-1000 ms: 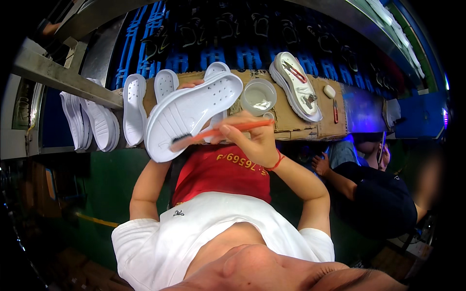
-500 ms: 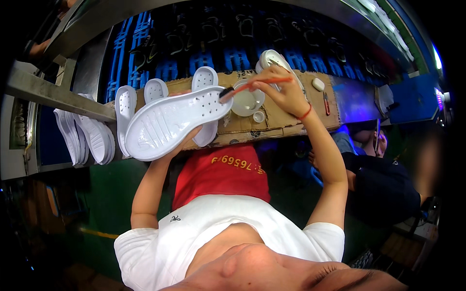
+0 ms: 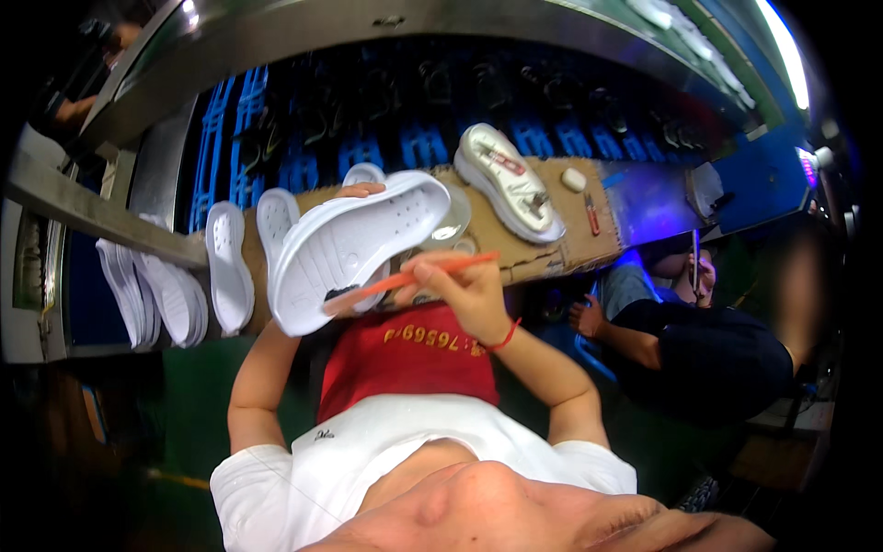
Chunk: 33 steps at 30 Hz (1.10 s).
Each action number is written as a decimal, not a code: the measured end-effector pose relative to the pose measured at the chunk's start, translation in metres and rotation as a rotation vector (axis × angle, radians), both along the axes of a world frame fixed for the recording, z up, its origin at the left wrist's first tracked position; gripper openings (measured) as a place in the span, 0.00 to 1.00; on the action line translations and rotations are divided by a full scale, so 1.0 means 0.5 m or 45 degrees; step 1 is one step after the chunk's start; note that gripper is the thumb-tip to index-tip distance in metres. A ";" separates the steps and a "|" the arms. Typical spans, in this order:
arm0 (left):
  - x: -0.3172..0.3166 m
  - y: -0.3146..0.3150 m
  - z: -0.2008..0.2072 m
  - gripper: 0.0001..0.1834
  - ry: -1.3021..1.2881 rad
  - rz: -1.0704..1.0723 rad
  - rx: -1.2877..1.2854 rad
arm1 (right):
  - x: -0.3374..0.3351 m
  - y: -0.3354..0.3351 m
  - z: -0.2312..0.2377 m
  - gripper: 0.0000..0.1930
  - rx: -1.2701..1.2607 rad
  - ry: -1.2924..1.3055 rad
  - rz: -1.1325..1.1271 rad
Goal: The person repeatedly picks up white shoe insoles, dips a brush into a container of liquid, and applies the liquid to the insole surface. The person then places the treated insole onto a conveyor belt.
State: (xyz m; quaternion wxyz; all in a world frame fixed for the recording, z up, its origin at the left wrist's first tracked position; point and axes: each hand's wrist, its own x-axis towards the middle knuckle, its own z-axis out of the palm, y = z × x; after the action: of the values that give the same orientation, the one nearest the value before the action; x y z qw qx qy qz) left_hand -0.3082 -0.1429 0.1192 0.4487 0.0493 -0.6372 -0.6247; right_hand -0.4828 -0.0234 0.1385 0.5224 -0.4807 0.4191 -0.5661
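A white block (image 3: 573,179) and red tool (image 3: 592,217) lie toward two o'clock; a dark-clothed person (image 3: 722,359) between three and four; a metal beam (image 3: 322,24) at twelve.

White short-sleeved shirt (image 3: 303,488), dark-emblemed, red apron (image 3: 409,361) (yellow-lettered) worn below that shirt, red wristband (image 3: 507,337) beyond its right sleeve (image 3: 589,463)

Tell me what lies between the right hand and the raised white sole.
In the head view, the orange brush spans from the right hand to the raised white sole, dark bristles over the sole's near end; contact is unclear.
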 end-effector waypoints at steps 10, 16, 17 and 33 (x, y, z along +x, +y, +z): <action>-0.472 -0.475 0.295 0.25 0.003 -0.537 -0.168 | -0.143 0.095 0.054 0.13 -0.653 -0.346 -1.061; -0.428 -0.366 0.284 0.21 -0.245 0.880 -1.543 | -0.140 0.111 -0.001 0.12 -0.306 -0.132 -0.993; -0.346 -0.286 0.287 0.21 -0.115 0.772 -1.594 | -0.143 0.113 -0.019 0.12 -0.247 -0.167 -0.971; 0.064 -0.220 -0.093 0.33 -1.217 -0.024 -1.926 | -0.187 -0.043 -0.153 0.14 0.051 0.259 -0.653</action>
State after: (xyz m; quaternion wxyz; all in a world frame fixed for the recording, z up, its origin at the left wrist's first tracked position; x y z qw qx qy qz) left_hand -0.2760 -0.2529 0.0726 0.0427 -0.0098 -0.9980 0.0460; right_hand -0.5761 -0.0451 0.0618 0.3267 -0.4030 0.5883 -0.6203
